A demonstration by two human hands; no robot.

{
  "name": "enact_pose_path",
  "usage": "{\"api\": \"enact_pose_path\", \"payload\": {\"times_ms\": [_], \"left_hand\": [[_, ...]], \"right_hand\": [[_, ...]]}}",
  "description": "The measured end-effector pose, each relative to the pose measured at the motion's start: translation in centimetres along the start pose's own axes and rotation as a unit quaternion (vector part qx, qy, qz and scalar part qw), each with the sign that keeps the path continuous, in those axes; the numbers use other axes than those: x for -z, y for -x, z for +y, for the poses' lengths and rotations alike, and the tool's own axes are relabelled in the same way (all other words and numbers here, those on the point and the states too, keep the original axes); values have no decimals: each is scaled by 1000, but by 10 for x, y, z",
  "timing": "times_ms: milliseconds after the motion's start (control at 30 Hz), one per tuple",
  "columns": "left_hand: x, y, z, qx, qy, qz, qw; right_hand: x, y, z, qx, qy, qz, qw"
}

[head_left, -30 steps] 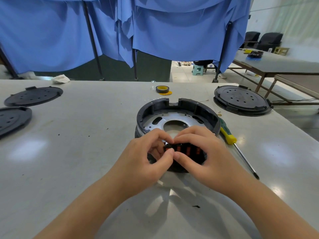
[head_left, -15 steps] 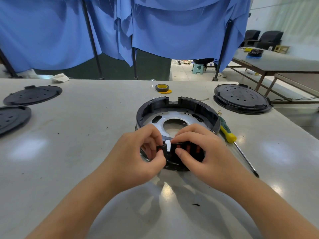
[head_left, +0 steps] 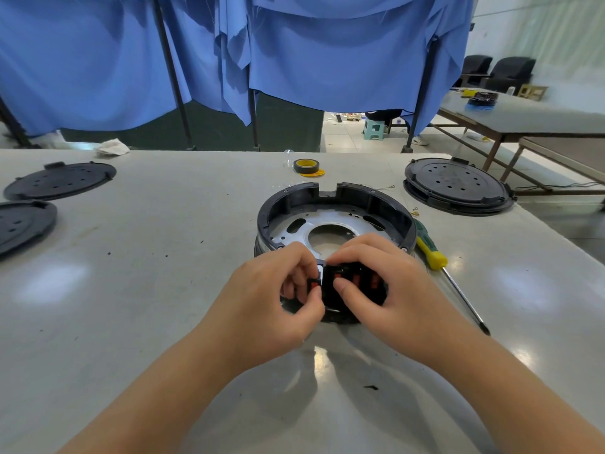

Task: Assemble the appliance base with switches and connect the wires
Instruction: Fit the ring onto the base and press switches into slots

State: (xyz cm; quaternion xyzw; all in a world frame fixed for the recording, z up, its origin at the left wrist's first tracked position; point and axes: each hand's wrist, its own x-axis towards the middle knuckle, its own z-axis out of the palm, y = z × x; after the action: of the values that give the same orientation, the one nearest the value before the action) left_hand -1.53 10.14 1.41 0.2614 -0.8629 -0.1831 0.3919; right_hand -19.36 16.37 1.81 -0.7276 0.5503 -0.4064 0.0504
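Setting: a pale grey worktable (head_left: 131, 290) runs across the view, with blue drapes (head_left: 327, 60) hung on stands behind it and a second table at far right.
Hidden: the near rim of the appliance base (head_left: 330, 217) is covered by both hands; the switch block (head_left: 355, 283) shows only as black housing with orange-red rockers between the fingers, and no wires can be made out there.
Base position: centre of the table, just beyond the hands, lying flat with its open side up.
Base orientation: a round ring, so no long axis; a notch in its wall faces the far side.
Base contents: a silver metal plate with a round central hole lies inside the black wall.
Left hand (head_left: 278, 299): fingers curled, thumb and fingertips pinching a small black switch (head_left: 316, 280) with a red tab at the left end of the block.
Right hand (head_left: 386, 290): fingers arched over the switch block, thumb pressed against its near face, gripping it.
Screwdriver (head_left: 432, 257): yellow-green handle just right of the base, shaft pointing near-right.
Tape roll (head_left: 306, 166): far side, beyond the base.
Black round covers (head_left: 455, 185): one stack at far right, two single covers at left, one cut off by the frame edge.
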Motion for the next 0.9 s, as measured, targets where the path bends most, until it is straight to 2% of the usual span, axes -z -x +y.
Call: {"api": "enact_pose_path", "payload": {"times_ms": [167,700,900], "left_hand": [[0,0,0,-32,-39,-3,999],[-5,0,-4,-17,-28,16,999],[-5,-1,-5,-34,-81,10,996]], "right_hand": [[0,1,1,1,2,0,1000],[0,1,-1,4,-1,4,1000],[0,1,-1,2,9,2,1000]]}}
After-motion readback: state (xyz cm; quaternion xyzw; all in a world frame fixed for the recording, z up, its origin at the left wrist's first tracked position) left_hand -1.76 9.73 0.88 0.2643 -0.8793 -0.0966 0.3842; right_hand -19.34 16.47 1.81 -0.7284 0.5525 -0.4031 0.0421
